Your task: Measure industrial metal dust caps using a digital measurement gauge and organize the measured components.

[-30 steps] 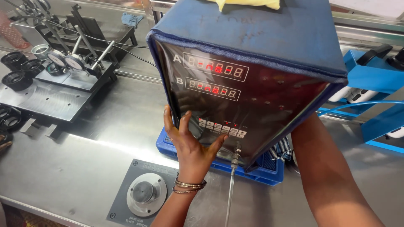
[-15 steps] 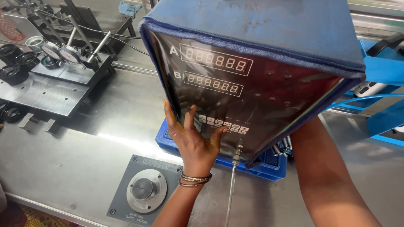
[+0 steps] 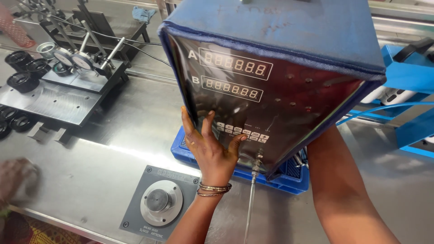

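My left hand (image 3: 212,147) spread flat against the tilted blue display box (image 3: 271,81), my right hand hidden behind it, grip unclear, blue crate (image 3: 289,178) beneath on the steel surface (image 3: 113,140)

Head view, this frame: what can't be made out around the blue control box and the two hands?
- Right hand: hidden behind the blue control box; only the forearm shows, so its grip cannot be told.
- Box underside and how it meets the blue crate: covered by the box itself.
- Left hand: palm is pressed flat on the front panel, hiding the keys beneath it.
- Another person's hand at the left edge: blurred and cut off.
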